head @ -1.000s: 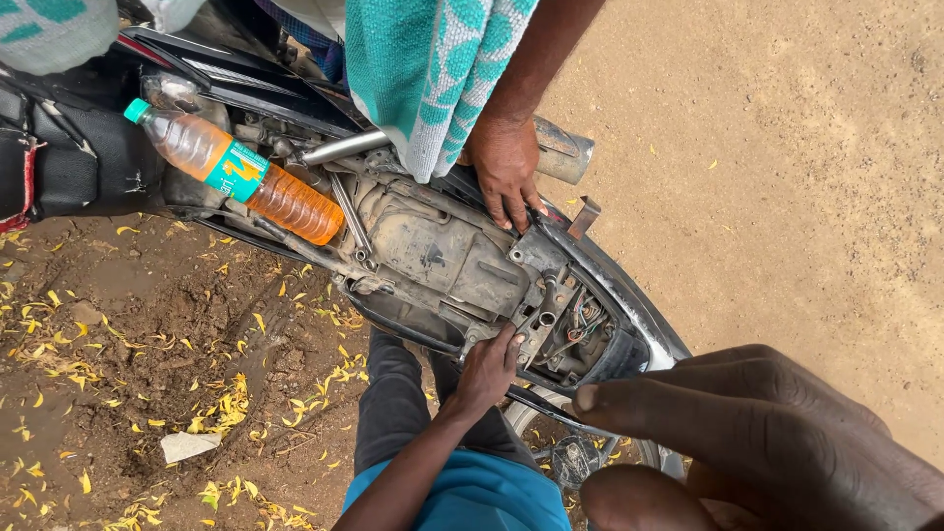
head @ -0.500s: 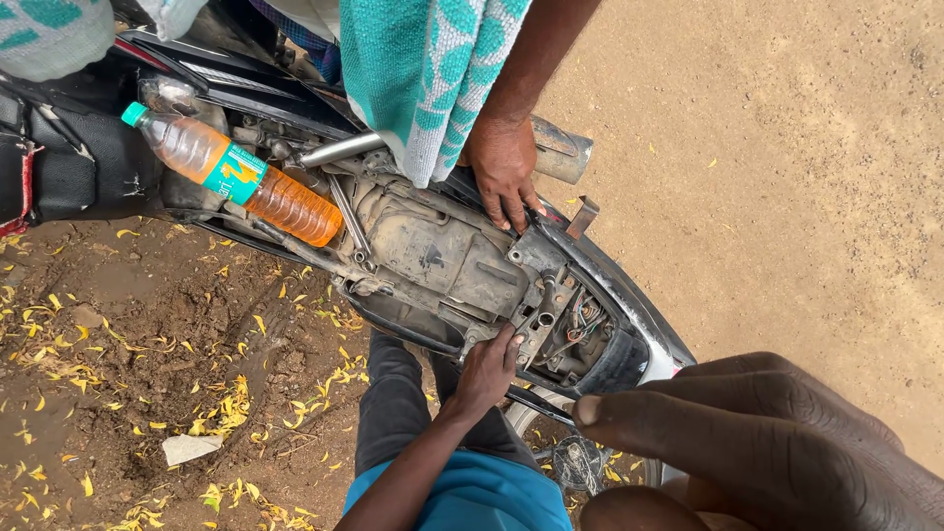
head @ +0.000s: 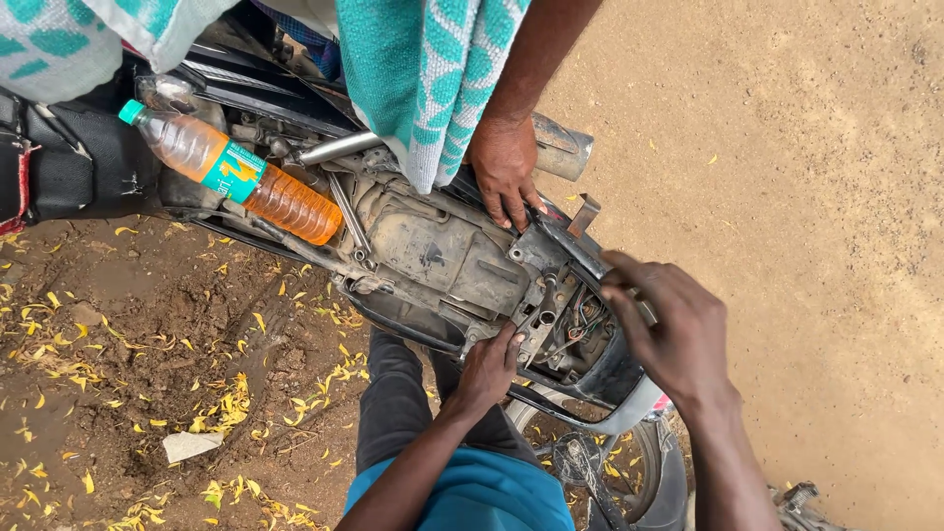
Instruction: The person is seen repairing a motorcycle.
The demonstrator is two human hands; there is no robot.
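Outdoors, bare dirt ground [head: 787, 177], yellow leaves scattered
Right hand [head: 678, 334] half-curled over motorcycle frame [head: 442, 256] rear edge; grasp unclear

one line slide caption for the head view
Right hand reaches into a seatless motorcycle's rear frame; two other people's hands rest on it.

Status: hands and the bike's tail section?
Right hand at rim of motorcycle's open tail section, fingers curled, grip unclear. Left hand out of view. Towel-draped co-worker's hand and blue-sleeved co-worker's hand crowd the frame.
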